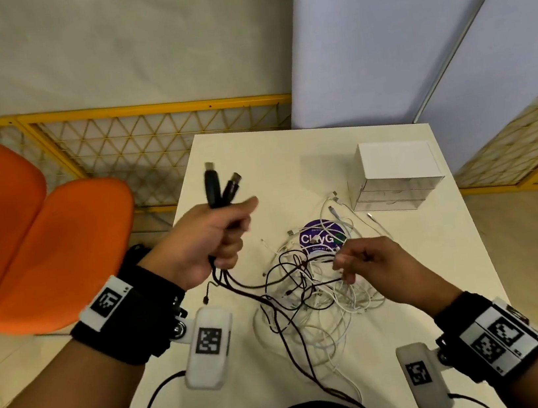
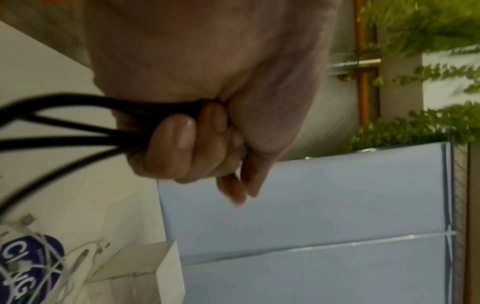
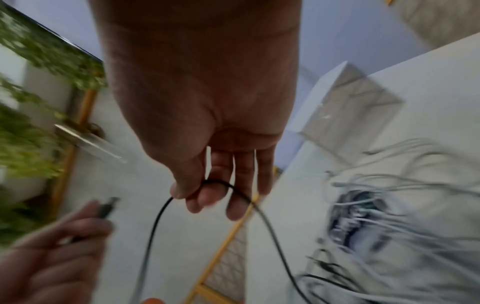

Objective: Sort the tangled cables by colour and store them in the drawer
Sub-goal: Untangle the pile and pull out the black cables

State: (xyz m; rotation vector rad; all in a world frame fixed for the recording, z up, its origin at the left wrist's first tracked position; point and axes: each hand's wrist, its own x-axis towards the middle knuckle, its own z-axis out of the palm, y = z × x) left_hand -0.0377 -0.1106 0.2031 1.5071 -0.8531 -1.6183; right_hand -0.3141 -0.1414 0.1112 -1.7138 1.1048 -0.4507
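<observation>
My left hand (image 1: 223, 234) is raised above the table's left side and grips a bundle of black cables (image 1: 214, 190), whose plugs stick up out of the fist. In the left wrist view the curled fingers (image 2: 179, 139) wrap those black cables (image 2: 64, 115). My right hand (image 1: 348, 261) hovers over the tangle of white and black cables (image 1: 312, 298). Its thumb and forefinger pinch one thin black cable (image 3: 259, 207). The white drawer unit (image 1: 396, 182) stands at the far right of the table with its drawers pushed in.
A round purple sticker (image 1: 317, 236) lies under the white cables. The white table (image 1: 254, 157) has bare surface at its far left. Orange chairs (image 1: 41, 242) stand to the left, a yellow mesh fence (image 1: 155, 140) behind, and blue-grey panels (image 1: 375, 33) at the back right.
</observation>
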